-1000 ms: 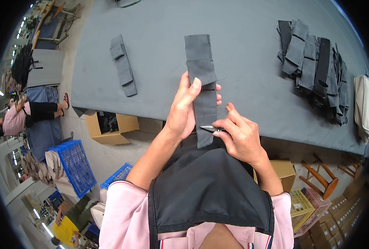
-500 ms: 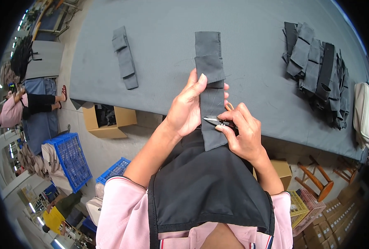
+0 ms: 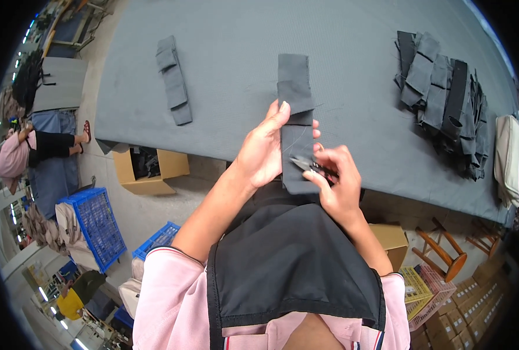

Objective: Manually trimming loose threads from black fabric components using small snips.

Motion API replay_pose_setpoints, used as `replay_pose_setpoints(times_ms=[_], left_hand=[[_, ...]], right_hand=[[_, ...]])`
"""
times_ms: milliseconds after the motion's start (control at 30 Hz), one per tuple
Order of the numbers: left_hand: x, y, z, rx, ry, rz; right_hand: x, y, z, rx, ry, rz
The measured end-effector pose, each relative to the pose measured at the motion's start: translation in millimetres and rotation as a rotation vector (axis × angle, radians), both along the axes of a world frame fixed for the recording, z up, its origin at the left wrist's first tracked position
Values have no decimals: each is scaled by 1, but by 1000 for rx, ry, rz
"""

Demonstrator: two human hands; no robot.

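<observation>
My left hand (image 3: pixel 260 150) grips a dark grey strip of folded fabric (image 3: pixel 295 96), thumb on top and fingertips showing at its right edge. The strip has stitched, overlapping flaps, and loose threads lie across it. In my right hand (image 3: pixel 342 179) is a small pair of thread snips (image 3: pixel 305 165), black with pale metal blades. The blades rest over the lower part of the strip, pointing up and left. Part of the snips' handle is hidden by my fingers.
A similar folded strip (image 3: pixel 175 81) lies left on the grey-covered table (image 3: pixel 230 52). Several strips (image 3: pixel 440 93) are piled at right, beside a pale bag (image 3: pixel 509 160). Below the table edge stand an open cardboard box (image 3: pixel 175 162), a blue crate (image 3: pixel 99 227) and a wooden stool (image 3: pixel 446 251).
The strip has come slightly down toward me at its far end. My right hand has shifted a little, and the snips' blades now tilt more up and left.
</observation>
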State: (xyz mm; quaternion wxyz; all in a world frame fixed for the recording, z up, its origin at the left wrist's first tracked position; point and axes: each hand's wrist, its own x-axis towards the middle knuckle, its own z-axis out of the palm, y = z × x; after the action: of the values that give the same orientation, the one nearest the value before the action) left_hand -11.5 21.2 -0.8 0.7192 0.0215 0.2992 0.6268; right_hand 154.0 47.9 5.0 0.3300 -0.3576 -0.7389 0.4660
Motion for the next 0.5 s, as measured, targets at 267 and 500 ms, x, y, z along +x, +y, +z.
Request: replay_pose_setpoints(times_ms=[267,500], left_hand=[[12,-10,17,-97,164,-113],[17,-28,17,44,517,-141]], right_hand=[[-11,30,-4,14,-111,42],[-18,42,-22,-108,220,-113]])
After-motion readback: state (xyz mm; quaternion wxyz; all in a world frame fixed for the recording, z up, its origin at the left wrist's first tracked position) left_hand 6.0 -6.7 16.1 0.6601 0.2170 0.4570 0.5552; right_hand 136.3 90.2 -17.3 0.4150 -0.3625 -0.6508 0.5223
